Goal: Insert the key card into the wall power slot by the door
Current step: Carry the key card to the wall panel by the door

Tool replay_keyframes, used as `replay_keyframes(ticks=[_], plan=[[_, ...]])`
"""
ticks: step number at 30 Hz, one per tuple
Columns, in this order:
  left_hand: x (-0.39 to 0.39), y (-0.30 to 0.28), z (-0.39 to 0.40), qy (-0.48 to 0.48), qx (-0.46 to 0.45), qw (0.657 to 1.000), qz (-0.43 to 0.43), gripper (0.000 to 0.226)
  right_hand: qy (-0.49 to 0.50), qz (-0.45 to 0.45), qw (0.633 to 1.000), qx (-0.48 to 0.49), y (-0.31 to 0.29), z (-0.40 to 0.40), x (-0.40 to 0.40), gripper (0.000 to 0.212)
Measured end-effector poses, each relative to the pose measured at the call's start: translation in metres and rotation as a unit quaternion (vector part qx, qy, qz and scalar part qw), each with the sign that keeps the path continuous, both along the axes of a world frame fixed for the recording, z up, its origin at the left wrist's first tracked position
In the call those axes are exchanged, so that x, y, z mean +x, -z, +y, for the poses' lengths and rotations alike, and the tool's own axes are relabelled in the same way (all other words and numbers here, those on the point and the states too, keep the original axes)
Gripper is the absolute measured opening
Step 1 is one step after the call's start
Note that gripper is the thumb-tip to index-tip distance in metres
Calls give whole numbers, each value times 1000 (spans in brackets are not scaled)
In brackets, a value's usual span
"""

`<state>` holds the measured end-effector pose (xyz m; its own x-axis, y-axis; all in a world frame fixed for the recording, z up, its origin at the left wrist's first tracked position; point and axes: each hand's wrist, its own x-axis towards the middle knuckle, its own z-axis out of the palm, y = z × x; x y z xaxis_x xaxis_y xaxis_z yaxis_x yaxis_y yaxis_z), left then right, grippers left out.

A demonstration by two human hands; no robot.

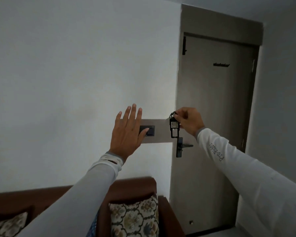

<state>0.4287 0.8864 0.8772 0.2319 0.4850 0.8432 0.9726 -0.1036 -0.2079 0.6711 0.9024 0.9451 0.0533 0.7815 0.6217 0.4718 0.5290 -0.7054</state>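
Brown sofa (135,187) below; left hand (126,132) covers wall panel (159,130).

**Both arms raised, left palm flat, right fingers pinched**

Your left hand (126,132) is lifted with the palm facing away from you, fingers straight and slightly spread, thumb angled out to the right. Your right hand (189,121) is curled, knuckles up, its grip pinched closed at the fingertips on the key card (174,127). Both forearms reach up and forward in long pale sleeves.
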Motion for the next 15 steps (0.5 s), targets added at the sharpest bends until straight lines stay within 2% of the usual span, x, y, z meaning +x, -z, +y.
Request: replay_keyframes(ticks=[3,7,15], plan=[[15,1,30,-14,-1,1000,-1,74,-15,8,1000,-6,5,37,18,3],[27,4,76,-22,12,1000,1,73,-26,7,1000,-7,14,90,28,14],[18,14,197,-65,34,997,5,72,-49,-15,999,17,25,221,19,12]])
